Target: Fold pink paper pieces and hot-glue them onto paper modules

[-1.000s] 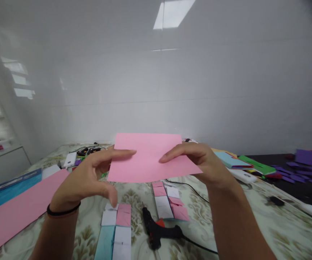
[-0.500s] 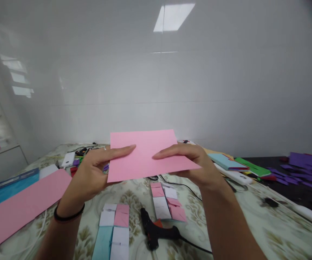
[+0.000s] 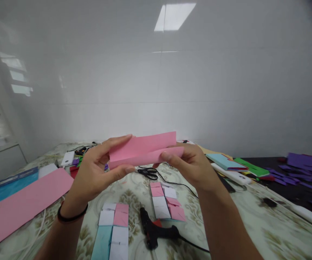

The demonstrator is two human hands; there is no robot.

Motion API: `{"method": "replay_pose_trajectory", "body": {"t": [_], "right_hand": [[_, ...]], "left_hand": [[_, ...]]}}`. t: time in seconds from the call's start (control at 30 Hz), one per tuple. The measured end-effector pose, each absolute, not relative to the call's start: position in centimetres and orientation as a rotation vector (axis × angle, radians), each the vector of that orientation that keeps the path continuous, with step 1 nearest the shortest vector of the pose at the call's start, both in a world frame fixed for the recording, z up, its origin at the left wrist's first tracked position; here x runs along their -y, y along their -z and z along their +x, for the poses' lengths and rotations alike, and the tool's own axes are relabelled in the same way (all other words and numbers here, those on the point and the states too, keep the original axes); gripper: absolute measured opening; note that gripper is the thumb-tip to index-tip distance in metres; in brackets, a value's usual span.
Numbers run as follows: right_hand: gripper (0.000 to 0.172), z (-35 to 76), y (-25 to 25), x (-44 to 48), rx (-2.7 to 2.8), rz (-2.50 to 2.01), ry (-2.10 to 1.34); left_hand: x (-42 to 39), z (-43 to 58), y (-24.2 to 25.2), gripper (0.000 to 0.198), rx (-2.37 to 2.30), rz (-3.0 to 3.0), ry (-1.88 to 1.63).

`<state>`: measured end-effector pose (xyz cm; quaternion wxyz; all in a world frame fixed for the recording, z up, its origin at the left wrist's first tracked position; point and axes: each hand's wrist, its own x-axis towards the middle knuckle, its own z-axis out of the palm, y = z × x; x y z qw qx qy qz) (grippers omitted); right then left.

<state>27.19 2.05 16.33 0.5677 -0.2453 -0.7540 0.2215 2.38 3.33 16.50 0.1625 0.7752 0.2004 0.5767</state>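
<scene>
A pink sheet of paper is held in the air above the table, its near edge curled up toward the far edge in a fold. My left hand grips its left end, thumb under and fingers on top. At the right end my right hand pinches the folded edge. A black band circles my left wrist. Black scissors lie on the patterned cloth just below the paper.
A black glue gun with its cord lies near the front. Two strips of folded pink, white and blue paper squares flank it. A long pink sheet lies left. Coloured paper stacks and purple scraps sit right.
The flat pink sheet has been folded: its near edge was brought up toward the far edge. Both hands shifted to pinch the fold, and the scissors beneath came into view.
</scene>
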Motion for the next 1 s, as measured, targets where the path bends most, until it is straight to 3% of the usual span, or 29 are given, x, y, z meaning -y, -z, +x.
{"method": "replay_pose_trajectory", "body": {"t": [0.13,0.3,0.47,0.87,0.93,1.0], "right_hand": [[0.032,27.0,-16.5,-1.8,1.763,-0.638,-0.569],[0.036,26.9,-16.4,-1.8,1.734,-0.712,-0.511],[0.036,26.6,-16.2,-1.9,1.725,-0.778,-0.317],[0.042,25.9,-16.1,-1.9,1.677,-0.789,-0.261],[0.037,25.8,-16.0,-1.9,1.675,-0.79,-0.289],[0.021,25.6,-15.9,-2.0,1.638,-0.739,-0.393]], "left_hand": [[-3.3,2.2,-16.1,0.061,-0.495,2.142,-1.538],[-3.2,2.1,-16.3,0.033,-0.668,2.298,-1.55],[-2.9,2.8,-16.6,0.025,-0.78,2.345,-1.546],[-2.5,3.9,-16.6,0.028,-0.808,2.303,-1.487],[-2.5,4.1,-16.5,0.027,-0.805,2.288,-1.473],[-2.6,4.1,-16.3,0.028,-0.815,2.243,-1.5]]}}
